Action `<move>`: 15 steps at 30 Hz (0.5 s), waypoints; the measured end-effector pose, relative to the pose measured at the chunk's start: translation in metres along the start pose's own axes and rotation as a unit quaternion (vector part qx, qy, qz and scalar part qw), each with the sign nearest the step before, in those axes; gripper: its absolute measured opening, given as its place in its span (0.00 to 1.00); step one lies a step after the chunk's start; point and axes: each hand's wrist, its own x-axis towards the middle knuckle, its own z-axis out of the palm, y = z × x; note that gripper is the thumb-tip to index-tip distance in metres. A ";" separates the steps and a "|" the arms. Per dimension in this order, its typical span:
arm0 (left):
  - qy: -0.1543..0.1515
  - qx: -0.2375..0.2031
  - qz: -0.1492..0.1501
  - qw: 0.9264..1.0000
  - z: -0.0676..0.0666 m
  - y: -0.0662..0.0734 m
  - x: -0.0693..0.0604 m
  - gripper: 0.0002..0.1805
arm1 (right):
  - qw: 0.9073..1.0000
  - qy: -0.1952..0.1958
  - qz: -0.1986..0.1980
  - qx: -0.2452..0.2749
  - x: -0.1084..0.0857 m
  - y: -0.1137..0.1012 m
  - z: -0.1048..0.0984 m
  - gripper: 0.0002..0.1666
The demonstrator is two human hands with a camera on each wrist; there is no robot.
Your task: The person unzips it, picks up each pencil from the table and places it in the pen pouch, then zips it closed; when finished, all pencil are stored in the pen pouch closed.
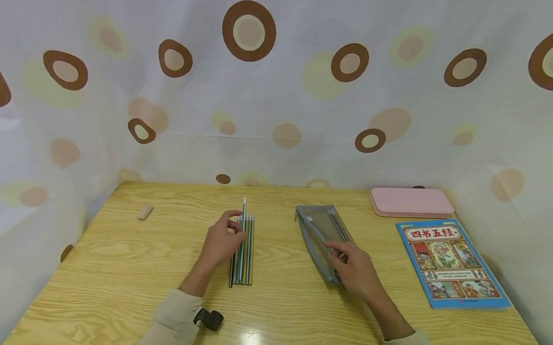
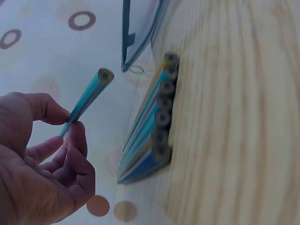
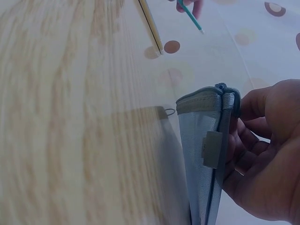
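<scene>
My left hand (image 1: 222, 238) pinches a teal pencil (image 2: 89, 96) between thumb and fingertips, lifted off the table. Just below it, several pencils (image 1: 249, 257) in teal, yellow and dark blue lie side by side in a row, their flat ends facing the left wrist camera (image 2: 164, 101). To the right is a grey mesh pencil pouch (image 1: 323, 225) with a zip along its edge. A few pencils (image 1: 339, 223) show inside it. My right hand (image 1: 356, 268) grips the pouch's near zipped edge between thumb and fingers; in the right wrist view that end stands raised from the table.
A beige eraser (image 1: 145, 212) lies at the left. At the back right is a pink pencil case (image 1: 410, 202), with a blue illustrated book (image 1: 452, 265) in front of it. A patterned cloth (image 1: 283, 86) hangs behind the wooden table (image 1: 293, 325).
</scene>
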 end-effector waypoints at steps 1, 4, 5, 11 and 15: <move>-0.007 -0.003 0.003 1.000 0.003 0.002 0.000 0.29 | 1.000 0.001 0.001 0.001 0.000 0.000 0.000 0.18; -0.036 -0.027 0.004 0.999 0.011 0.008 -0.002 0.30 | 1.000 0.001 0.003 0.002 0.000 0.001 -0.001 0.18; -0.048 -0.043 0.000 0.998 0.014 0.010 -0.003 0.30 | 1.000 0.002 0.003 0.002 0.000 0.001 -0.001 0.18; -0.127 -0.135 -0.023 0.982 0.024 0.024 -0.011 0.31 | 1.000 0.005 0.001 0.002 0.001 0.001 -0.001 0.18; -0.161 -0.146 -0.037 0.975 0.031 0.037 -0.014 0.31 | 1.000 0.002 0.005 0.008 0.001 0.002 -0.001 0.18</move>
